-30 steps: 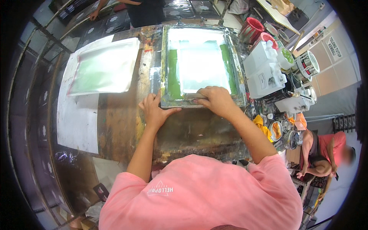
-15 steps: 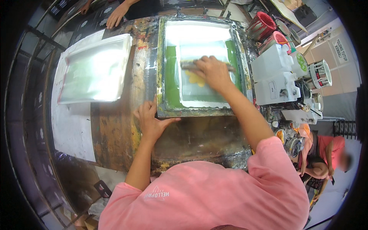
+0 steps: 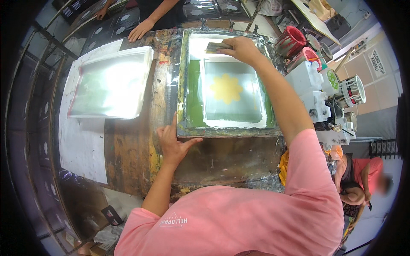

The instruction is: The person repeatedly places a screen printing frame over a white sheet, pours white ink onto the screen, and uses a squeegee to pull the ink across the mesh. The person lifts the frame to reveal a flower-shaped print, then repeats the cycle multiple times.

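A screen-printing frame (image 3: pixel 183 98) lies on the paint-stained table, with green borders around a pale mesh window. Through the mesh shows a yellow flower shape (image 3: pixel 226 88). My right hand (image 3: pixel 241 48) is closed on a squeegee (image 3: pixel 218 48), which sits at the far end of the screen on a band of white ink (image 3: pixel 197 45). At the frame's near left corner is my left hand (image 3: pixel 172 144). Its thumb stretches along the near edge and its forefinger points up the left side; the fingers are spread, touching the corner.
A stack of clear plastic sheets (image 3: pixel 113 83) rests on white paper (image 3: pixel 81 149) at the left. Red-smeared paint cans (image 3: pixel 290 42) and translucent white jugs (image 3: pixel 308 77) crowd the right edge. Across the table, another person's hand (image 3: pixel 141 30) touches the edge; someone in pink (image 3: pixel 367 170) sits at right.
My right hand has pushed the squeegee from mid-screen to the far end, uncovering the yellow flower. My left hand stays at the corner. The whole view has shifted slightly.
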Tool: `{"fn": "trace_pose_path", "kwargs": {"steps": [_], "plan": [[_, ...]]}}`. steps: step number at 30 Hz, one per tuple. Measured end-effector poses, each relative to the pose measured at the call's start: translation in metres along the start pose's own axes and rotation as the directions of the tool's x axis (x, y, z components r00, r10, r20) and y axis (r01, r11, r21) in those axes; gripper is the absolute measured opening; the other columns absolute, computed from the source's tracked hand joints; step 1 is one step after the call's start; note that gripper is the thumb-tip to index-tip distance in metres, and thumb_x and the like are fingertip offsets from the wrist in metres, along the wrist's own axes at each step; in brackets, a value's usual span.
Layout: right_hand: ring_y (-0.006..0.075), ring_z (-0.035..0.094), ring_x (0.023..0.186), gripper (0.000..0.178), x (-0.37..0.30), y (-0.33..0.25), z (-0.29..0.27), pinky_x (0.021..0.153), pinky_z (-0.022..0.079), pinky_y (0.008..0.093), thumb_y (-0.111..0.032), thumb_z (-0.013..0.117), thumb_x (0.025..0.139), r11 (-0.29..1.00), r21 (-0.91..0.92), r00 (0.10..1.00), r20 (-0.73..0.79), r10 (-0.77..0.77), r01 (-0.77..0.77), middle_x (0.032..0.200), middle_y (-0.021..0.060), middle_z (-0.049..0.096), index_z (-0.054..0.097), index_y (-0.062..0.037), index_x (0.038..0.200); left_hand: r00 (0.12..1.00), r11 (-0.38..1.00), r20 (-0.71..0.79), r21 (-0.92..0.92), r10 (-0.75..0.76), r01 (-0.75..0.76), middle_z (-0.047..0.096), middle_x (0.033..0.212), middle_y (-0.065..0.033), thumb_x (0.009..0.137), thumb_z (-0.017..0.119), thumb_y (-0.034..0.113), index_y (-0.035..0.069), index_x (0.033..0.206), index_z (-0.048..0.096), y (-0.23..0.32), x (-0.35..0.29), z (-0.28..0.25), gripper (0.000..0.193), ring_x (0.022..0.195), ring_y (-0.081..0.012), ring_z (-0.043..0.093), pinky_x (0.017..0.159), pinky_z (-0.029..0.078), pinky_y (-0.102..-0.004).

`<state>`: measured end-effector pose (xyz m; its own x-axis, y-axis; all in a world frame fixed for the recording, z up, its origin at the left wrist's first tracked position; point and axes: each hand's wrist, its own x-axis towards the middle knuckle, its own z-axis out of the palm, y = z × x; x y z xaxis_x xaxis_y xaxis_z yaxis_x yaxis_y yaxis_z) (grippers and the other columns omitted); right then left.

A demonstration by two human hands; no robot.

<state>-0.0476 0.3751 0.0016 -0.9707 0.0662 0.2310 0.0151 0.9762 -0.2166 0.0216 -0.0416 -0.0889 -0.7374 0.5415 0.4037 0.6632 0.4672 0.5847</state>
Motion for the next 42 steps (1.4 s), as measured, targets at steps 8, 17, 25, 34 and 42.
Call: {"fn": "trace_pose_path", "kwargs": {"steps": [8, 17, 25, 34, 42], "plan": [[0.0325, 0.072, 0.094, 0.046, -0.013, -0.009, 0.034, 0.077, 0.056, 0.0484, -0.058, 0.066, 0.097, 0.989, -0.146, 0.997, -0.071, -0.016, 0.005, 0.099, 0.0084, 0.075, 0.076, -0.0169, 0.113, 0.999, 0.999, -0.028, -0.002, 0.037, -0.037, 0.055, 0.087, -0.0077, 0.075, 0.082, 0.070, -0.003, 0.156, 0.049, -0.006, -0.009, 0.004, 0.113, 0.087, -0.0281, 0.047, 0.088, 0.040, -0.0433], [0.0323, 0.072, 0.085, 0.036, -0.129, -0.096, 0.018, 0.068, 0.057, 0.0489, -0.052, 0.065, 0.098, 0.988, -0.156, 0.998, -0.063, -0.014, 0.004, 0.090, 0.0091, 0.070, 0.069, -0.0159, 0.103, 0.998, 0.999, -0.049, 0.019, 0.049, -0.048, 0.055, 0.087, -0.0078, 0.078, 0.082, 0.068, -0.003, 0.155, 0.050, -0.004, -0.008, 0.004, 0.109, 0.088, -0.0284, 0.047, 0.088, 0.040, -0.0431], [0.0337, 0.068, 0.097, 0.038, -0.203, -0.172, -0.050, 0.073, 0.057, 0.0466, -0.041, 0.068, 0.097, 0.998, -0.056, 0.998, -0.062, 0.015, -0.019, 0.096, 0.0130, 0.066, 0.062, -0.0042, 0.105, 0.998, 0.996, -0.068, -0.089, 0.012, -0.018, 0.062, 0.096, -0.0108, 0.086, 0.085, 0.054, -0.005, 0.154, 0.050, 0.008, 0.001, 0.000, 0.096, 0.093, -0.0288, 0.054, 0.091, 0.042, -0.0421], [0.0294, 0.066, 0.088, 0.028, -0.146, -0.169, -0.107, 0.090, 0.042, 0.0511, -0.038, 0.069, 0.094, 0.937, -0.347, 0.827, -0.535, -0.171, -0.031, 0.087, 0.0073, 0.067, 0.065, -0.0101, 0.096, 0.954, 0.754, -0.225, -0.657, -0.199, 0.003, 0.057, 0.140, -0.0287, 0.094, 0.083, 0.042, -0.010, 0.158, 0.039, 0.090, 0.086, -0.043, 0.093, 0.129, -0.0341, 0.057, 0.105, 0.047, -0.0392], [0.0363, 0.070, 0.078, 0.048, -0.095, -0.169, -0.167, 0.083, 0.046, 0.0517, -0.048, 0.062, 0.095, 0.969, -0.243, 0.804, -0.583, -0.117, -0.035, 0.076, 0.0180, 0.070, 0.070, -0.0040, 0.078, 0.978, 0.781, 0.175, 0.625, -0.115, -0.020, 0.037, 0.163, -0.0332, 0.097, 0.051, 0.077, -0.004, 0.164, 0.030, 0.035, -0.005, 0.006, 0.107, 0.157, -0.0421, 0.028, 0.122, 0.007, -0.0756]]}}
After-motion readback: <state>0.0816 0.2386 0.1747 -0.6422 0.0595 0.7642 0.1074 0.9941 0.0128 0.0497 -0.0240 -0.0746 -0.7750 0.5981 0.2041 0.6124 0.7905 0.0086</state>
